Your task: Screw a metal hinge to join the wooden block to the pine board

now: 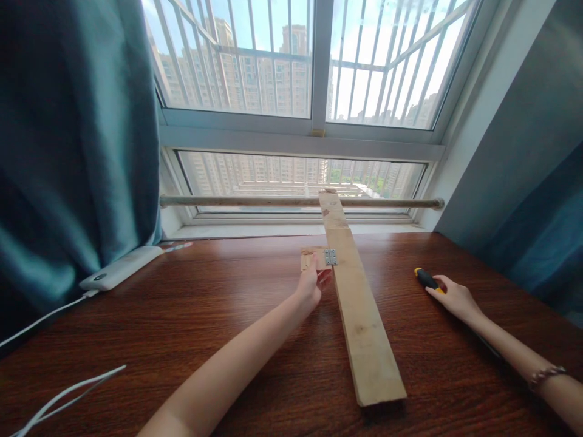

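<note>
A long wooden board [364,315] lies lengthwise on the dark wood table, its far end reaching toward the window bar. On its left edge sits a metal hinge [330,257], which spans to a small wooden piece [308,260]. My left hand [313,283] grips that small piece, thumb on top and fingers underneath, beside the board. Over to the right, my right hand [453,297] is closed around a black and yellow handle [427,279], which looks like a screwdriver's; its shaft is mostly hidden under my hand and forearm.
A white power strip [121,268] with a cable rests at the table's left, next to a blue curtain [77,133]. White cords [77,388] lie at the near left. A horizontal bar [255,201] crosses before the window at the table's far edge.
</note>
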Demonstrator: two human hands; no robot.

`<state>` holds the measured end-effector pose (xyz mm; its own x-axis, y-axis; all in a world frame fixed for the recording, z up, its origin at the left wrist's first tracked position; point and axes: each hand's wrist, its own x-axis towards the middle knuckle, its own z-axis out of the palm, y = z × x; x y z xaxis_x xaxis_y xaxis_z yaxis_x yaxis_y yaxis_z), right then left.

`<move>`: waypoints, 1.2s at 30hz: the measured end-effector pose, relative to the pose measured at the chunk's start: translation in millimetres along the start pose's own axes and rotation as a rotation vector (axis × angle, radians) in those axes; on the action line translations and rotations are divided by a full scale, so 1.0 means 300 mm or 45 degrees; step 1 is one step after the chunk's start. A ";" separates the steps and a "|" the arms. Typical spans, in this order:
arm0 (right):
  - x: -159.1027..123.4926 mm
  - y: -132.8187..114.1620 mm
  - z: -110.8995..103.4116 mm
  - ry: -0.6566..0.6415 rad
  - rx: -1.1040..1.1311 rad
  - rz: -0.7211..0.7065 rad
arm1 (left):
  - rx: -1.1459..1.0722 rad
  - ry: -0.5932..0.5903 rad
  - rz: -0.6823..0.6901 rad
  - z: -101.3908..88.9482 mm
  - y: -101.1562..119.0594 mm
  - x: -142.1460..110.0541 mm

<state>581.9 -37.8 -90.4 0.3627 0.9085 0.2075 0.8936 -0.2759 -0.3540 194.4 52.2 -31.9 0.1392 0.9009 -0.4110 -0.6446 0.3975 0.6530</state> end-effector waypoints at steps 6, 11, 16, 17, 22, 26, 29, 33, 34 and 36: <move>-0.038 -0.097 -0.001 -0.035 -0.013 -0.028 | 0.002 -0.033 0.008 -0.004 -0.001 0.007; -0.039 -0.124 0.013 -0.056 -0.042 -0.037 | 0.007 -0.034 0.004 -0.007 -0.003 0.008; -0.034 -0.120 0.026 -0.041 -0.054 -0.022 | 0.016 -0.032 0.001 -0.008 -0.006 0.010; -0.035 -0.121 0.028 -0.040 -0.061 -0.017 | 0.013 -0.032 0.003 -0.008 -0.007 0.010; -0.043 -0.129 0.033 -0.050 -0.096 -0.004 | 0.005 -0.035 0.005 -0.007 -0.006 0.009; -0.046 -0.131 0.039 -0.048 -0.133 -0.004 | 0.014 -0.032 0.004 -0.007 -0.006 0.009; -0.049 -0.137 0.038 -0.058 -0.160 -0.001 | 0.011 -0.031 0.005 -0.008 -0.006 0.011; -0.060 -0.159 0.021 -0.083 -0.199 0.023 | 0.001 -0.031 -0.001 -0.008 -0.006 0.011; -0.063 -0.166 0.015 -0.095 -0.210 0.034 | 0.002 -0.034 -0.001 -0.008 -0.006 0.010; -0.069 -0.179 0.005 -0.120 -0.232 0.060 | 0.002 -0.037 0.000 -0.008 -0.006 0.009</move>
<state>526.1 -41.5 -77.1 0.3862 0.9164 0.1054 0.9125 -0.3629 -0.1887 194.0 53.6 -35.7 0.1606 0.9057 -0.3923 -0.6438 0.3974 0.6539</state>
